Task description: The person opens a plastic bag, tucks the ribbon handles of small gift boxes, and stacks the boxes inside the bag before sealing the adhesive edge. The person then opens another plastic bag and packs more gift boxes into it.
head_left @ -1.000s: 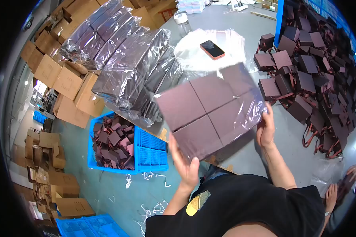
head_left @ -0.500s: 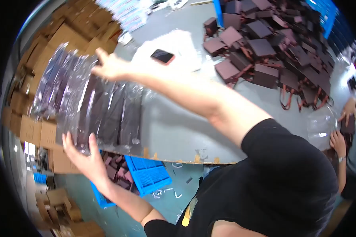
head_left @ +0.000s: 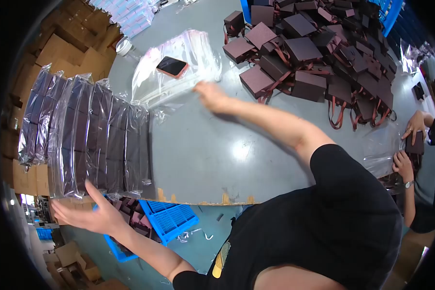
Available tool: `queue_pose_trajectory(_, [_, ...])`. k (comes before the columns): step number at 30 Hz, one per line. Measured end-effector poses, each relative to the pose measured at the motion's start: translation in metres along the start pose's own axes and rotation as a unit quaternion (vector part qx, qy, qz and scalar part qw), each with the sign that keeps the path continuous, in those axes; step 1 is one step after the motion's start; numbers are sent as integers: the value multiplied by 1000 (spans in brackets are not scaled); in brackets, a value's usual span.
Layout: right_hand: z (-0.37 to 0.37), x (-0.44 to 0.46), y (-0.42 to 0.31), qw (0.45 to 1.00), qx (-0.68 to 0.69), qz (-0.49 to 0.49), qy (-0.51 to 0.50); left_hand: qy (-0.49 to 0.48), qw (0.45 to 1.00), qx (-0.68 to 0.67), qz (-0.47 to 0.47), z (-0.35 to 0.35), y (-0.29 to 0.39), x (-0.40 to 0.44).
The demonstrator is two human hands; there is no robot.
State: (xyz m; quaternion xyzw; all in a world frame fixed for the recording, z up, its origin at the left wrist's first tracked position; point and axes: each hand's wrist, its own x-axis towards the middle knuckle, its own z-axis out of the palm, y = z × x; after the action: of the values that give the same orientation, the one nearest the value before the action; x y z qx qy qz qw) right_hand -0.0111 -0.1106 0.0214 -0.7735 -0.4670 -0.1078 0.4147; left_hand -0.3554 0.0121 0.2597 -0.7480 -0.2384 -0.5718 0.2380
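Observation:
My left hand (head_left: 94, 216) is open, palm up and thumb raised, at the near end of a row of dark boxes in clear plastic sleeves (head_left: 99, 140). It lies beside the sleeves' lower ends; whether it touches them I cannot tell. My right hand (head_left: 211, 98) is over the grey table, its fingers curled together, just off the near right corner of a stack of clear plastic bags (head_left: 147, 89). Nothing shows in those fingers, though their undersides are hidden. On the stack lies a phone (head_left: 172, 66) with an orange-pink edge.
Dark brown gift boxes with ribbons (head_left: 302, 48) are heaped on the table (head_left: 203, 159). A blue crate (head_left: 171, 217) with boxes stands below its edge. Cartons (head_left: 65, 53) are piled at left. At right, a co-worker's hands (head_left: 411, 133) hold a dark box.
My right hand has left the sleeved boxes, moved right towards the bag stack, and its fingers have curled. My left hand has dropped slightly lower, off the sleeve's front. The view has shifted.

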Motion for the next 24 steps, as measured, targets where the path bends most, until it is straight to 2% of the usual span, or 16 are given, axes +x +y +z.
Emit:
queue_pose_trajectory(1, [-16,5,25,995,-101,6,-9,30,994,-98,34,-7,7,-10])
queue_pose_trajectory(3, [-48,16,58,958,-274,48,-77,-81,962,-259,31,-2,19,-68])
queue_pose_trajectory(5, [-46,23,107,953,-294,-4,-67,-264,920,-288,34,-6,69,-107])
queue_pose_trajectory(6, [-49,28,111,948,-309,-43,-57,-318,894,-314,-27,-1,83,-138])
queue_pose_trajectory(7, [-48,33,114,951,-295,1,-96,-369,862,-336,-89,3,94,-165])
queue_pose_trajectory(9, [-69,46,85,944,-264,93,-176,-407,803,-390,-191,-2,114,-188])
queue_pose_trajectory(10, [-62,45,99,959,-257,49,-108,-412,795,-398,-200,-4,120,-194])
queue_pose_trajectory(13, [-67,46,104,971,-225,32,-67,-425,776,-413,-216,-6,128,-201])
queue_pose_trajectory(14, [-68,46,102,972,-216,56,-80,-429,775,-411,-216,-5,128,-202])
queue_pose_trajectory(17, [-69,39,103,975,-204,37,-81,-429,781,-406,-201,3,124,-202])
queue_pose_trajectory(20, [-51,28,133,969,-243,-24,-21,-426,781,-409,-201,11,119,-202])
queue_pose_trajectory(23, [-68,40,122,970,-209,12,-124,-429,774,-410,-219,14,121,-211])
queue_pose_trajectory(24, [-66,41,119,974,-187,53,-113,-430,777,-407,-214,15,123,-215])
